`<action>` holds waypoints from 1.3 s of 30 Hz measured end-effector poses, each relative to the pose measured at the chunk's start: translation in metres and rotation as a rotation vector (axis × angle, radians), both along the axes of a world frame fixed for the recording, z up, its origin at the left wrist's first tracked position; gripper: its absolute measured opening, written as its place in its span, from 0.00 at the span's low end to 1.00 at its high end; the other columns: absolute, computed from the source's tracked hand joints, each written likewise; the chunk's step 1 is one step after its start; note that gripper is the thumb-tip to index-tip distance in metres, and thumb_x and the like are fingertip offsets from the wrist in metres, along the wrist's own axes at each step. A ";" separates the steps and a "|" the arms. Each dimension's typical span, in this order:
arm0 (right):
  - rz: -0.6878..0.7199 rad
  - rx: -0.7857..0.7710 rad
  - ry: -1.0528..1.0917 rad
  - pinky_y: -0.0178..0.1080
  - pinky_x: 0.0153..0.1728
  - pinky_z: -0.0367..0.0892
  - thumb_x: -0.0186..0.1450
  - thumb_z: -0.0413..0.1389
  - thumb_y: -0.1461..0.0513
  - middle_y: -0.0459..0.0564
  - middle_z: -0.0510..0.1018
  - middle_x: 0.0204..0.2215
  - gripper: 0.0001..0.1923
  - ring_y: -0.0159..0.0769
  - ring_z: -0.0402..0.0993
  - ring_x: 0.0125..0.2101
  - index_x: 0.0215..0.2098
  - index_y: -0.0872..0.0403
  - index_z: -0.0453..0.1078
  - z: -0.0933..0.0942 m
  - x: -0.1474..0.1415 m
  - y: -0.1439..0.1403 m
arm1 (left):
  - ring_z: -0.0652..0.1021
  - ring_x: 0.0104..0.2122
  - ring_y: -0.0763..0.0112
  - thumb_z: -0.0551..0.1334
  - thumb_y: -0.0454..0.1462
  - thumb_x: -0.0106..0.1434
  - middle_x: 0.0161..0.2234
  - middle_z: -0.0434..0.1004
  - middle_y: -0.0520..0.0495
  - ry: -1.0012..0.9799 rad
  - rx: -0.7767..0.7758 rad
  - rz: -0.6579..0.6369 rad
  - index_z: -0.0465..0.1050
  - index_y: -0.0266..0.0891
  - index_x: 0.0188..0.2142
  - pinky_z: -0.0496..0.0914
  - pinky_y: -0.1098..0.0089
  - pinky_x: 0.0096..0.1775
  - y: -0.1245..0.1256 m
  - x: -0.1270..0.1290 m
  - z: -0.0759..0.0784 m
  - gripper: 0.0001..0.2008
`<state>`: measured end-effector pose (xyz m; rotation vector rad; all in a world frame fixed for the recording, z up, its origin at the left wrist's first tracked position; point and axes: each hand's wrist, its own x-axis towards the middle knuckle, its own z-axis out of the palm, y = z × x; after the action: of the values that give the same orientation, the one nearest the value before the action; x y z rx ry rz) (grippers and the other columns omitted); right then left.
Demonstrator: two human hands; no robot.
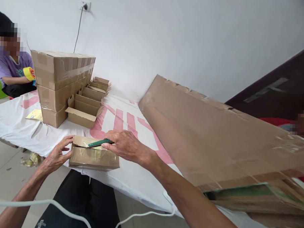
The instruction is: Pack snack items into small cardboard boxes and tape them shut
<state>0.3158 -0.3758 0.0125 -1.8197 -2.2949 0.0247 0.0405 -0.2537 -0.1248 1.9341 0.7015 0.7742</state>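
Note:
A small taped cardboard box (93, 155) lies on the white sheet (13, 121) in front of me. My left hand (56, 155) rests against the box's left end, fingers curled on its edge. My right hand (126, 145) holds a green utility knife (100, 142) flat over the top of the box, its tip pointing left along the flap.
A stack of taped cartons (59, 83) and several small open boxes (88, 104) stand at the back left. A large flattened cardboard sheet (216, 137) leans on the right. A seated person (11, 71) at far left holds yellow tape. A white cable (62, 207) crosses my lap.

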 end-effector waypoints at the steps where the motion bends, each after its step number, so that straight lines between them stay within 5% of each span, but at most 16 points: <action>1: 0.006 0.003 -0.002 0.38 0.29 0.49 0.72 0.60 0.58 0.45 0.77 0.26 0.11 0.33 0.66 0.27 0.30 0.51 0.76 0.002 0.001 0.003 | 0.71 0.68 0.47 0.66 0.48 0.66 0.70 0.67 0.41 0.003 0.005 -0.004 0.79 0.49 0.58 0.76 0.55 0.58 0.002 0.000 0.000 0.22; 7: 0.020 0.002 0.111 0.38 0.29 0.49 0.71 0.62 0.56 0.43 0.76 0.23 0.13 0.31 0.65 0.24 0.29 0.49 0.79 0.004 0.023 0.003 | 0.71 0.67 0.47 0.64 0.50 0.68 0.70 0.66 0.40 0.042 0.042 -0.010 0.78 0.48 0.59 0.77 0.56 0.57 0.012 0.000 0.001 0.23; 13: -0.132 -0.080 0.199 0.36 0.29 0.55 0.70 0.59 0.59 0.43 0.81 0.28 0.10 0.33 0.70 0.27 0.34 0.47 0.82 -0.008 0.082 -0.038 | 0.73 0.65 0.46 0.64 0.50 0.66 0.68 0.70 0.38 0.073 0.073 0.005 0.79 0.46 0.57 0.79 0.58 0.53 0.019 0.004 0.003 0.24; 20: -0.252 -0.015 0.419 0.38 0.34 0.66 0.70 0.58 0.50 0.48 0.82 0.32 0.16 0.37 0.74 0.31 0.38 0.52 0.81 -0.035 0.136 -0.080 | 0.75 0.64 0.48 0.64 0.49 0.66 0.67 0.71 0.39 0.077 0.104 -0.003 0.78 0.46 0.59 0.81 0.58 0.53 0.022 0.006 0.010 0.24; 25: -0.447 0.218 0.573 0.40 0.38 0.71 0.73 0.51 0.46 0.48 0.78 0.33 0.22 0.40 0.75 0.34 0.43 0.53 0.77 -0.108 0.152 -0.088 | 0.73 0.66 0.48 0.63 0.52 0.68 0.69 0.69 0.38 0.080 0.097 -0.038 0.77 0.46 0.61 0.80 0.58 0.54 0.026 0.007 0.013 0.26; 29: -0.593 0.297 0.436 0.46 0.46 0.73 0.75 0.44 0.52 0.53 0.79 0.40 0.21 0.46 0.77 0.42 0.53 0.53 0.72 -0.192 0.147 -0.086 | 0.71 0.68 0.44 0.63 0.57 0.68 0.70 0.69 0.38 0.108 0.122 -0.073 0.74 0.48 0.65 0.80 0.57 0.54 0.031 0.007 0.021 0.31; 32: -0.678 0.298 0.330 0.48 0.50 0.71 0.74 0.44 0.57 0.55 0.77 0.42 0.18 0.48 0.75 0.45 0.54 0.51 0.70 -0.236 0.138 -0.086 | 0.71 0.68 0.40 0.66 0.59 0.65 0.72 0.66 0.39 0.150 0.126 -0.109 0.70 0.50 0.69 0.80 0.54 0.55 0.035 0.005 0.026 0.37; 35: -0.718 0.273 0.302 0.49 0.52 0.69 0.73 0.47 0.59 0.55 0.77 0.42 0.15 0.49 0.73 0.46 0.53 0.50 0.71 -0.256 0.131 -0.089 | 0.70 0.68 0.37 0.71 0.60 0.59 0.74 0.63 0.38 0.189 0.122 -0.166 0.60 0.52 0.75 0.76 0.47 0.59 0.040 0.002 0.028 0.49; 39: -0.738 0.263 0.279 0.53 0.54 0.68 0.72 0.50 0.59 0.58 0.77 0.48 0.16 0.52 0.71 0.50 0.54 0.52 0.72 -0.252 0.126 -0.086 | 0.63 0.72 0.35 0.76 0.59 0.53 0.78 0.51 0.35 0.255 0.111 -0.221 0.47 0.50 0.79 0.71 0.43 0.64 0.043 0.003 0.031 0.63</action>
<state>0.4413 -0.4622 -0.2398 -2.2193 -1.2787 -0.1235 0.0431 -0.2103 -0.0935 2.1919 0.5917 0.4423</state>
